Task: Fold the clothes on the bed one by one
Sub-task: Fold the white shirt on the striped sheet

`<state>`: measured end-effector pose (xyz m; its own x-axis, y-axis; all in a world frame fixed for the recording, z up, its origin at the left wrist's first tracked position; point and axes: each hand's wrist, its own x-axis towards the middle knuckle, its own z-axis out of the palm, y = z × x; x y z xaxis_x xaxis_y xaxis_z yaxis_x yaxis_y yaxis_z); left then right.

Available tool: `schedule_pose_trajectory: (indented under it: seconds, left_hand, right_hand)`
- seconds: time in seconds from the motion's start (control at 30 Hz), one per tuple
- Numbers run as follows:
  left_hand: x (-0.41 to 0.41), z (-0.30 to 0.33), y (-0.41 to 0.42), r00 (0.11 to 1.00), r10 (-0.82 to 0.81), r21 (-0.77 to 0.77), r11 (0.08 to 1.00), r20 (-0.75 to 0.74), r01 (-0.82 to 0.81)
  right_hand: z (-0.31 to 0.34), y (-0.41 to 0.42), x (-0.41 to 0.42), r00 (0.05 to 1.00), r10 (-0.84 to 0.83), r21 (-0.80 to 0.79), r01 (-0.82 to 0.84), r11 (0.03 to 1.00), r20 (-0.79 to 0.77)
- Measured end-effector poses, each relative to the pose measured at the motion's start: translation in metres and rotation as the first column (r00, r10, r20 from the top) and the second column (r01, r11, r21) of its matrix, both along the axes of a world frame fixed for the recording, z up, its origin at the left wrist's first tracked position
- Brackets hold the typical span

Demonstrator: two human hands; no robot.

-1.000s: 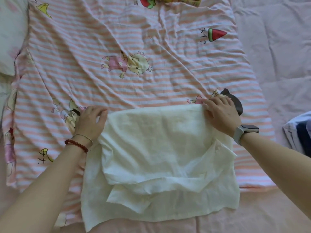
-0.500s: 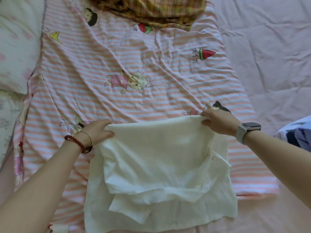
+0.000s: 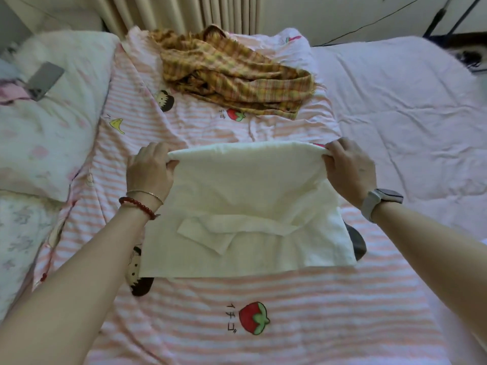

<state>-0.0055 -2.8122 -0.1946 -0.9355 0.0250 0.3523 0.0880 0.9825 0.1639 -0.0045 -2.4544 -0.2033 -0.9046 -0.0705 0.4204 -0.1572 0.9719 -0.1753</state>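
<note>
Pinching one far corner of the cream garment (image 3: pixel 250 206), the left hand (image 3: pixel 149 172) mirrors the right hand (image 3: pixel 349 169) on the other corner; the cloth hangs between both grips above the striped sheet (image 3: pixel 290 312). Keep the held edge taut and level, then lay it squarely over the near hem.

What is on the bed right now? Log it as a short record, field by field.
garment in work: cream garment, partly folded, far edge lifted
left hand: grips the far left corner
right hand: grips the far right corner
waiting: yellow plaid garment, crumpled at the far end
surface: pink striped sheet with cartoon prints
beside: floral pillow at left
</note>
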Motion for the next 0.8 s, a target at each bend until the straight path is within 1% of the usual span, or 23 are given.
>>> schedule_pose_trajectory:
  seconds: [0.03, 0.1, 0.2, 0.33, 0.43, 0.47, 0.53, 0.6, 0.67, 0.73, 0.8]
  left_hand:
    - [0.010, -0.005, -0.002, 0.999, -0.049, -0.012, 0.999, -0.011, 0.049]
    - [0.037, -0.020, -0.009, 0.987, -0.158, -0.048, 0.986, -0.015, 0.157]
    - [0.088, -0.054, -0.019, 0.966, -0.248, -0.118, 0.960, 0.069, 0.255]
    - [0.147, -0.095, -0.020, 0.943, -0.258, -0.082, 0.956, 0.210, 0.280]
    - [0.170, -0.110, -0.016, 0.901, -0.221, -0.016, 0.970, 0.373, 0.244]
    - [0.174, -0.111, -0.015, 0.896, -0.203, 0.005, 0.976, 0.396, 0.219]
    - [0.174, -0.110, -0.012, 0.917, -0.163, 0.036, 0.986, 0.363, 0.161]
    - [0.161, -0.106, 0.001, 0.946, -0.143, 0.042, 0.990, 0.292, 0.136]
    - [0.140, -0.104, 0.022, 0.953, -0.138, 0.012, 0.990, 0.271, 0.140]
    - [0.117, -0.106, 0.046, 0.937, -0.125, -0.022, 0.990, 0.326, 0.140]
    - [0.098, -0.117, 0.064, 0.906, -0.107, -0.060, 0.988, 0.410, 0.143]
  right_hand:
    - [-0.005, 0.002, 0.012, 0.999, 0.051, 0.009, -0.051, 0.999, -0.007]
    - [-0.020, 0.008, 0.040, 0.989, 0.146, 0.007, -0.147, 0.989, 0.031]
    - [-0.049, 0.020, 0.088, 0.961, 0.227, 0.039, -0.235, 0.971, 0.156]
    - [-0.085, 0.025, 0.136, 0.926, 0.234, 0.085, -0.270, 0.959, 0.295]
    - [-0.101, 0.025, 0.157, 0.900, 0.166, 0.140, -0.239, 0.961, 0.403]
    - [-0.103, 0.024, 0.162, 0.892, 0.142, 0.168, -0.233, 0.958, 0.430]
    - [-0.102, 0.021, 0.165, 0.896, 0.129, 0.189, -0.227, 0.955, 0.426]
    - [-0.100, 0.008, 0.155, 0.919, 0.152, 0.155, -0.221, 0.963, 0.363]
    - [-0.099, -0.020, 0.137, 0.932, 0.178, 0.116, -0.224, 0.968, 0.315]
    - [-0.100, -0.054, 0.113, 0.922, 0.183, 0.084, -0.224, 0.971, 0.340]
    - [-0.108, -0.082, 0.090, 0.885, 0.177, 0.072, -0.229, 0.971, 0.430]
